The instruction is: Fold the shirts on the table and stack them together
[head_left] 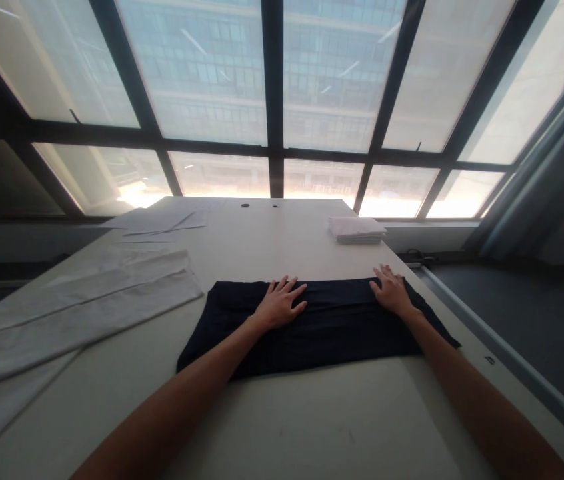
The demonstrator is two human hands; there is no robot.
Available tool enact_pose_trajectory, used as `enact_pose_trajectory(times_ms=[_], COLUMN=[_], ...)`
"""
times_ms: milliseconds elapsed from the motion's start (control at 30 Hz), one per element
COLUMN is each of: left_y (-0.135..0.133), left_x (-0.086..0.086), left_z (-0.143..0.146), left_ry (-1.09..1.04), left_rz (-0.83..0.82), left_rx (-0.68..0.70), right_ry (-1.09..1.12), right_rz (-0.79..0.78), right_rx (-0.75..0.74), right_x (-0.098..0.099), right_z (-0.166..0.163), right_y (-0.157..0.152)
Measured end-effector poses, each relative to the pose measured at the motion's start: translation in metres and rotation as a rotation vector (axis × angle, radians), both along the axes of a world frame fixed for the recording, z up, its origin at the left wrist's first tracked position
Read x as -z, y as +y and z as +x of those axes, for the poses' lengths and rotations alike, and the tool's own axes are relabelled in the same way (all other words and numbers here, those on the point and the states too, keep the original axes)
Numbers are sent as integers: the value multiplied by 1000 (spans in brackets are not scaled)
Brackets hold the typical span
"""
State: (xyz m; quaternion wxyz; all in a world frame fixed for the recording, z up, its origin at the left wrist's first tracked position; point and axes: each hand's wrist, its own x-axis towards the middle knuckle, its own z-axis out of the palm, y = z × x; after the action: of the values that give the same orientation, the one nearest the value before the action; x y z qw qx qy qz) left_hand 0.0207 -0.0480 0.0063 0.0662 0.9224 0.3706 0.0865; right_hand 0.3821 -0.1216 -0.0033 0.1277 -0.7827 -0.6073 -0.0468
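Observation:
A dark navy cloth [322,333], folded into a wide rectangle, lies on the white table [282,413] in front of me. My left hand [280,303] rests flat on its upper middle, fingers spread. My right hand [391,291] presses flat on the cloth's upper right part, fingers stretched out toward the far edge. Neither hand holds anything.
Long white fabric pieces [77,310] lie along the table's left side. A stack of folded white cloths [357,229] sits at the far right. Flat white sheets [162,221] lie at the far left. Large windows stand behind the table; its right edge drops to a dark floor.

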Motion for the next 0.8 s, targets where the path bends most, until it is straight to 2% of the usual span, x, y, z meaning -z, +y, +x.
enact_pose_trajectory(times_ms=[100,200,367,500,567,700,800], left_y=[1,2,3,2,2,2,1], left_x=[-1,0,0,0,0,-1,-1], left_z=[-1,-1,0,0,0,1,1], left_ry=[2,4,5,8,13,28,39], left_rz=[-14,-17,-16,-18,-22,-27,-28], left_rx=[21,21,17,12,8,15,19], right_ry=[85,123,80,25,24,64,91], right_rz=[-7,-25,-109,-144,-126,47,-22], right_rx=[-293,-402,-364,-349,-304,-252,-266], right_x=[-10,-22,-39,-41,-38,-25,-9], right_z=[-40,-65,-76,-80,-82,-82,-77], right_y=[-6,-17,-37,-41,-39,-31,-21])
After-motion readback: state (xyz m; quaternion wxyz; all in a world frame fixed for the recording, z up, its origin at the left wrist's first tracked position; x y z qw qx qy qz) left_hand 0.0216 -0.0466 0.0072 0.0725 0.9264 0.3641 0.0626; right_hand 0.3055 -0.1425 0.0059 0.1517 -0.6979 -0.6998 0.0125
